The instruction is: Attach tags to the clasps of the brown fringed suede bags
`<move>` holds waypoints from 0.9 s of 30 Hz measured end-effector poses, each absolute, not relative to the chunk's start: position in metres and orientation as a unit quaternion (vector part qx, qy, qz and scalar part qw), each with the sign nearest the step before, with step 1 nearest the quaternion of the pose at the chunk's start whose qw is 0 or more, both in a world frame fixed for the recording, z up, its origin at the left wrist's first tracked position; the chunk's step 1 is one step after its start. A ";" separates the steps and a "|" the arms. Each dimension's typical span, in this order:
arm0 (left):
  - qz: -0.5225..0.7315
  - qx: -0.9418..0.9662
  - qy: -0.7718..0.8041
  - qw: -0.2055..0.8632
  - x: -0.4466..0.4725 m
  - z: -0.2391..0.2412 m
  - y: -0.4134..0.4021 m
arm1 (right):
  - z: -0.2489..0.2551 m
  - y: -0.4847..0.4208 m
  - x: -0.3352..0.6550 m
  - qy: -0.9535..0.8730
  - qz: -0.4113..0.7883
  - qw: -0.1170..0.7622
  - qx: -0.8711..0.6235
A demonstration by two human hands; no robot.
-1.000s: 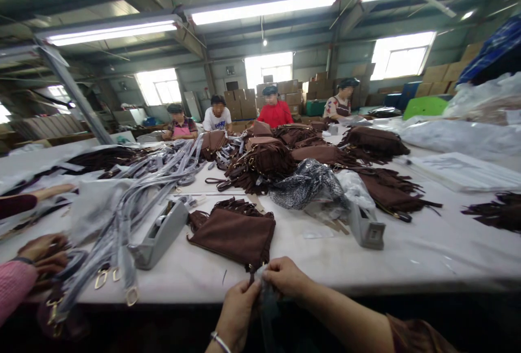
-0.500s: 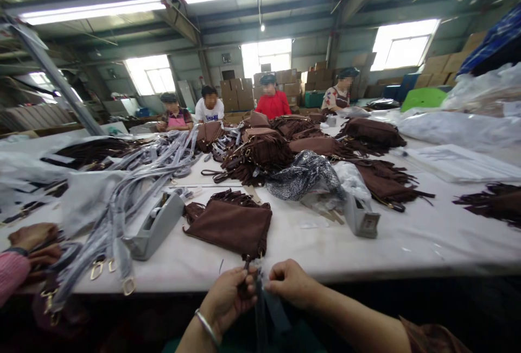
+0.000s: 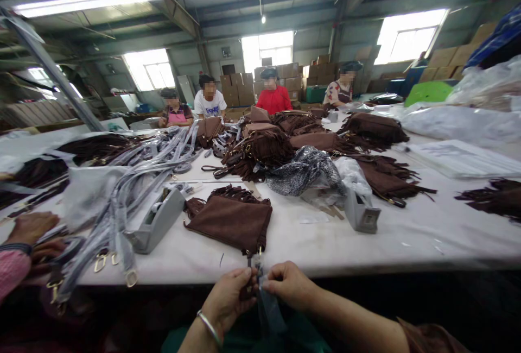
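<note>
My left hand [image 3: 228, 301] and my right hand [image 3: 288, 283] meet at the table's near edge, both pinched on a clear plastic sleeve [image 3: 268, 309] that wraps a dark strap hanging below the edge. The strap runs up to a brown suede bag [image 3: 230, 222] lying flat on the white table [image 3: 407, 244] just beyond my fingers. A bangle sits on my left wrist. What is inside the sleeve is hard to make out.
Two grey tape dispensers [image 3: 154, 222] [image 3: 362, 213] flank the bag. Wrapped straps with gold clasps [image 3: 118, 217] trail at left, where another person's hands [image 3: 35, 233] work. Heaps of brown fringed bags [image 3: 285, 144] fill the middle. Several people sit at the far end.
My hands stayed together at the table edge, shifting slightly along the plastic-wrapped strap. The view tilted a little. The neighbouring person's hands at left moved.
</note>
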State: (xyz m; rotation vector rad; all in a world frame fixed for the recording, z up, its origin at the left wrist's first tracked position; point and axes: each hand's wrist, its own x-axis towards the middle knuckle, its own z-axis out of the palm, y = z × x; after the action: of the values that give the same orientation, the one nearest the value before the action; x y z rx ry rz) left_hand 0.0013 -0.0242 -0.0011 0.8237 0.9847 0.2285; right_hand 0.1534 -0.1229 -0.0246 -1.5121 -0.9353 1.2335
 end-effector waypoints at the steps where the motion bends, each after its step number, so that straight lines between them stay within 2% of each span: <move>1: 0.101 0.424 0.464 0.771 0.001 -0.002 -0.023 | -0.025 -0.124 0.154 -0.382 0.509 0.466 -0.615; 6: 0.082 0.586 0.470 0.655 0.002 -0.004 -0.018 | -0.024 -0.127 0.155 -0.404 0.495 0.451 -0.623; 16: 0.118 0.476 0.462 0.739 0.011 0.008 -0.019 | -0.019 -0.123 0.149 -0.486 0.393 0.406 -0.667; 27: 0.127 0.512 0.480 0.701 0.011 -0.005 -0.023 | -0.014 -0.120 0.145 -0.424 0.453 0.428 -0.657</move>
State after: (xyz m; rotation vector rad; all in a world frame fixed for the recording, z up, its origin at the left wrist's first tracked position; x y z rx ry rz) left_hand 0.0110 -0.0227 -0.0052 1.1392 1.0693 0.2834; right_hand 0.1450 -0.1198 -0.0144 -1.6404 -1.0591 1.1301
